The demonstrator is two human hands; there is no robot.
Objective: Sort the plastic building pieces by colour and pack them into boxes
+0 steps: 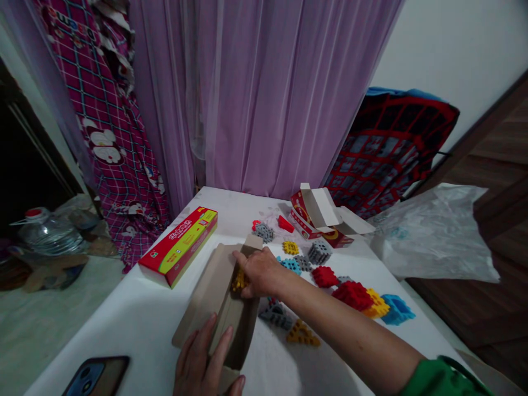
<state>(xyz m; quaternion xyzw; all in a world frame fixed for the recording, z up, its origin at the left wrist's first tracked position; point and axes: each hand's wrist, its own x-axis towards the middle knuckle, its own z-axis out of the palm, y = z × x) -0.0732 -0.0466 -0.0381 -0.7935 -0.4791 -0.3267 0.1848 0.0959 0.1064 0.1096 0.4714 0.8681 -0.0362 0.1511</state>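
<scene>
An open cardboard box [231,324] lies lengthwise on the white table, plain brown inside, its long lid flap folded out to the left. My left hand [202,363] is at its near end, fingers stretched over the flap and inside, thumb at the end wall. Inside the far end, my right hand [262,272] has its fingers curled around a yellow plastic building piece [239,280], partly hidden by the fingers. Just right of the box lie a dark grey piece [276,316] and an orange-yellow triangular piece [303,334].
A closed red-and-green box [179,245] lies at left, a phone [97,377] near the front edge. Beyond my right arm are red pieces [352,295], a blue piece [396,309] and grey pieces [319,252]. An opened red box [317,214] and a plastic bag [441,236] are at right.
</scene>
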